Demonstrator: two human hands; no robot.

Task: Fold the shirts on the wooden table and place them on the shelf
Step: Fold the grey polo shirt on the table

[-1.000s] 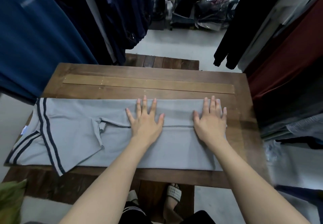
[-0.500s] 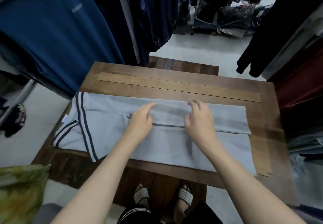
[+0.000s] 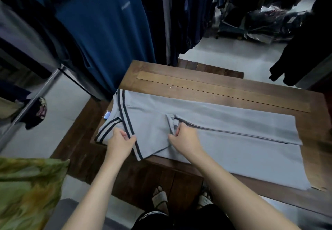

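Since the grey shirt [image 3: 233, 122] is laid lengthwise across the wooden surface [image 3: 197, 84], with its sides already turned in to make a long narrow band, both hands are set at the collar end, where the loose parts are gathered. The striped sleeve edge [image 3: 128, 122] is pinched between the thumb and fingers [image 3: 125, 136] of the left hand [image 3: 120, 146], apparently so that the sleeve can be laid flat and square on the body. The fabric just beside the collar [image 3: 171, 121] is gripped by the curled fingers [image 3: 177, 131] of the right hand [image 3: 186, 140]. This hold is judged to be meant for tidying the line where the turned-in sides meet. The hem end is left free, toward the right edge. Folding is judged to be partly done: the crosswise folds remain, and no shelf can be made out. A blue garment [image 3: 107, 32] is hung just beyond the far left corner, close enough to be brushed when the shirt is lifted.
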